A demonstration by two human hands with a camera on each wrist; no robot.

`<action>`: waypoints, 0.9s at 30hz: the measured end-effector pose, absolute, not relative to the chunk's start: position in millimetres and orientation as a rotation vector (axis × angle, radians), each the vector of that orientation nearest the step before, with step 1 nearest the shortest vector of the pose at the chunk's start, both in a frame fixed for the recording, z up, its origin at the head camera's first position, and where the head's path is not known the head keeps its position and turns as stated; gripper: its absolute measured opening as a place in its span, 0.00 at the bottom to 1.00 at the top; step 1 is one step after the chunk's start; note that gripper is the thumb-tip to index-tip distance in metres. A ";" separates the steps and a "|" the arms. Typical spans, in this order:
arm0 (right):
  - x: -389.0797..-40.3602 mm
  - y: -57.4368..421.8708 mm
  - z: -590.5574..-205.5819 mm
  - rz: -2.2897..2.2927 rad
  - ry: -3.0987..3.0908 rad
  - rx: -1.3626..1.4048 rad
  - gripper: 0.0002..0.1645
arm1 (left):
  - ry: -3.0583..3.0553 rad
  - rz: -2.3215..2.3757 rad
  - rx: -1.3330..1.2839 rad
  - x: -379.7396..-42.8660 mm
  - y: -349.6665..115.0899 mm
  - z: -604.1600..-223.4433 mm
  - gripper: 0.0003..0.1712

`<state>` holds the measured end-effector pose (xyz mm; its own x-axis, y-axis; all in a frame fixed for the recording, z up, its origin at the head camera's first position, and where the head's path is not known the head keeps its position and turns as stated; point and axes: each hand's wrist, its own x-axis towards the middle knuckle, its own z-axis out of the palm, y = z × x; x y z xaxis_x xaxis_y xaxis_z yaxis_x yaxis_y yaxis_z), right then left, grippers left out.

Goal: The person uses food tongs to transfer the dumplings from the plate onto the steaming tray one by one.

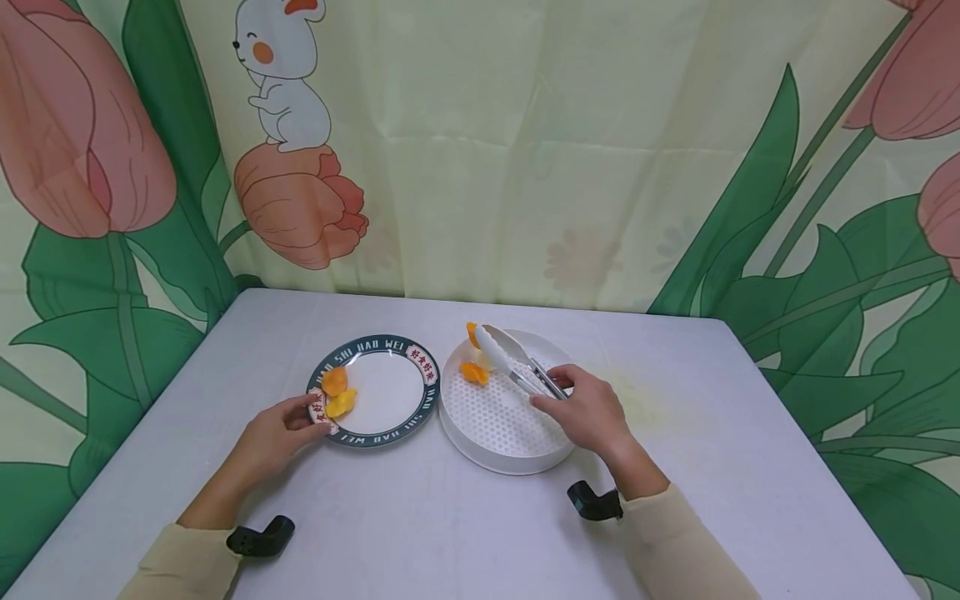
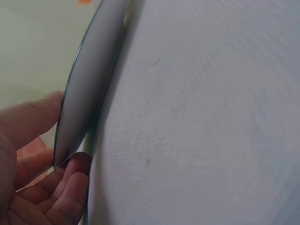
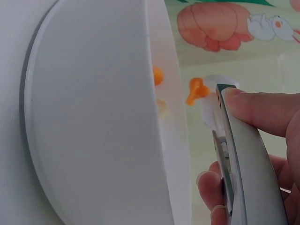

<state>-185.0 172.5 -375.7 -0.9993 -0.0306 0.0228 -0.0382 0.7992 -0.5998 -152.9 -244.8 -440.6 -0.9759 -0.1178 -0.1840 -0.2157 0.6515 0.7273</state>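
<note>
My left hand (image 1: 273, 435) pinches the left rim of a round plate (image 1: 390, 392), white with a dark patterned border. In the left wrist view the thumb (image 2: 35, 117) lies along the edge and the other fingers curl at its underside. Two orange-yellow pieces sit on the plate's left side. With my right hand (image 1: 588, 408) I grip silver tongs (image 1: 528, 373) with white tips above a white round perforated tray (image 1: 510, 425). A small orange piece (image 3: 197, 90) is at the tong tips. Another orange piece (image 1: 474, 373) lies in the tray, beside a pale one partly hidden by the tongs.
Plate and tray stand side by side on a white-covered table (image 1: 450, 525). Behind it hangs a curtain (image 1: 510, 167) printed with tulips and a rabbit. A black wrist camera (image 1: 262, 537) is on my left wrist, another (image 1: 595, 502) on my right.
</note>
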 end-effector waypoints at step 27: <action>-189.4 195.4 -378.5 0.827 -3.066 -0.053 0.34 | 2.750 1.236 -0.273 -153.1 -244.5 -440.7 0.44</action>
